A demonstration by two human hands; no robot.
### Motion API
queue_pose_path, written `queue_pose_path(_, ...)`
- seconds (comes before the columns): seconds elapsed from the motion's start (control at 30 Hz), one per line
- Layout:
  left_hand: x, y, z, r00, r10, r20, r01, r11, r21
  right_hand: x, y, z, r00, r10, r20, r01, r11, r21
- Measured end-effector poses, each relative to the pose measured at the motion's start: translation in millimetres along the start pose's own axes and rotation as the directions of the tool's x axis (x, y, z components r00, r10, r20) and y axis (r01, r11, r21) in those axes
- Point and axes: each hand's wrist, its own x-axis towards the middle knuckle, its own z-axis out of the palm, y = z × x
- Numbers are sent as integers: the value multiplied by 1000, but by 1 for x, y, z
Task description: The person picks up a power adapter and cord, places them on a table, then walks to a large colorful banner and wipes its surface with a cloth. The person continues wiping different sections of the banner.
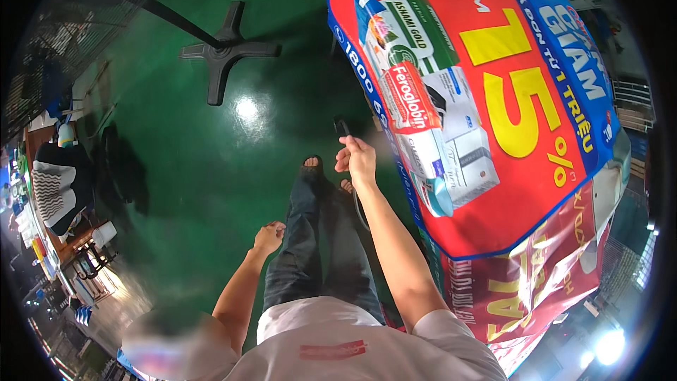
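Observation:
My right hand (357,160) is raised in front of my body, thumb and fingers closed on a thin black cord-like thing (341,125). One curved end of it shows just beyond the fingers, and a dark strip continues below the hand beside my leg; its kind is unclear. My left hand (269,237) hangs low beside my left thigh, fingers loosely curled, with nothing visible in them. To the right of my right hand stands a large covering of printed sheeting (451,222), red and blue with yellow lettering and product pictures.
A black cross-shaped stand base (222,49) with a pole rests on the green floor (176,162) ahead. At left are a cluttered bench (67,240) and dark and striped cloth (56,190). Below the upper sheet hangs a dark red printed sheet (522,289).

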Motion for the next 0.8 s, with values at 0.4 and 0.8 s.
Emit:
queue_pose_path(0.4, 61, 31, -29, 985, 126, -121, -150, 965, -216, 0, -8, -37, 953, 23, -302, 12, 993, 116)
queue_pose_path(0.8, 60, 25, -16, 993, 116, -1, -116, 987, -111, -71, 136, -154, 763, 348, -545, -427, 904, -20)
